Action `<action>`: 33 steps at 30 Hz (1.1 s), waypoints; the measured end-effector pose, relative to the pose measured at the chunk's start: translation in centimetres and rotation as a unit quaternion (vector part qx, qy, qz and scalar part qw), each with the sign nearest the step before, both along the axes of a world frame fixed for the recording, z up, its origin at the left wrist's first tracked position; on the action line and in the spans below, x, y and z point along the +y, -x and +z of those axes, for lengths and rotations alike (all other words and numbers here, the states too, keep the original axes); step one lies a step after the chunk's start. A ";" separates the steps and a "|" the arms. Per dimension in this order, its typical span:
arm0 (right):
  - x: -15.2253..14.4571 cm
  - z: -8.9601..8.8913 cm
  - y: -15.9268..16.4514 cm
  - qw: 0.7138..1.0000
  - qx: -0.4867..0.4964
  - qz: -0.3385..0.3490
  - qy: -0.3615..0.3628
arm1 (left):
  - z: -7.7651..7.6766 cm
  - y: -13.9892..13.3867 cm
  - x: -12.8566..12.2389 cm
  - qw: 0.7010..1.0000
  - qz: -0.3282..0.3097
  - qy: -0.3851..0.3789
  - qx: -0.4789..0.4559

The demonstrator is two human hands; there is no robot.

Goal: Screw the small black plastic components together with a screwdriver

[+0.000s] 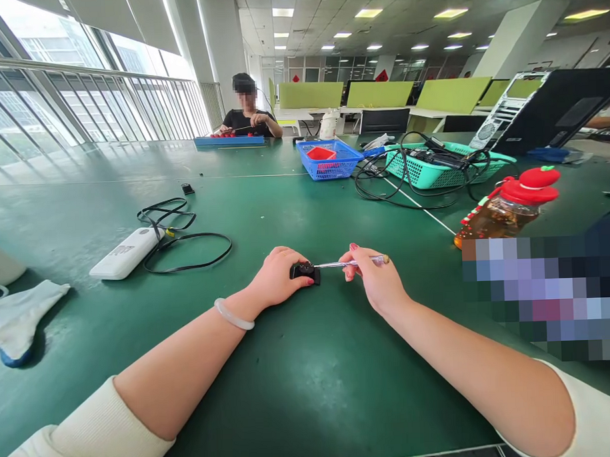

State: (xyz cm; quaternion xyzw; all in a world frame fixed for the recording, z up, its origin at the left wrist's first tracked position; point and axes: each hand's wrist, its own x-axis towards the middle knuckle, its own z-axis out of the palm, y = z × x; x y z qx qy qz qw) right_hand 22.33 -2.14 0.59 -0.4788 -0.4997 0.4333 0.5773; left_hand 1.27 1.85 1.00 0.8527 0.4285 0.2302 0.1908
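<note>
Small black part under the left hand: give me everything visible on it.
The small black block-shaped part lies flat on the green table mat, near the middle in front of the person. It looks like dark plastic with a rounded feature on top; finer detail is too small to tell. The left hand covers its left side, fingers pressing it down. The tip of a slim silver screwdriver, held by the right hand, meets its top right edge.

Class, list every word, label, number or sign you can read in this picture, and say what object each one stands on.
None can be read.
White oblong plastic device on the green table: grey marking, too blurred to read.
Red signs on the far wall: too small to read.
Amber bottle with red lid: no legible label.
Small black part under the left hand, silver screwdriver in the right hand: no text visible.
</note>
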 end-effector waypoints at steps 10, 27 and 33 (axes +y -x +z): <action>1.2 0.3 -1.0 0.971 0.166 0.049 0.162 | -0.2 0.1 0.1 1.000 -0.007 -0.001 -0.002; 1.4 0.3 -1.2 0.962 0.198 0.046 0.179 | -0.1 0.0 -0.1 1.000 -0.007 -0.008 0.002; 1.4 0.6 -1.2 0.958 0.230 0.006 0.171 | -0.1 -0.1 -0.2 1.000 -0.002 -0.009 0.006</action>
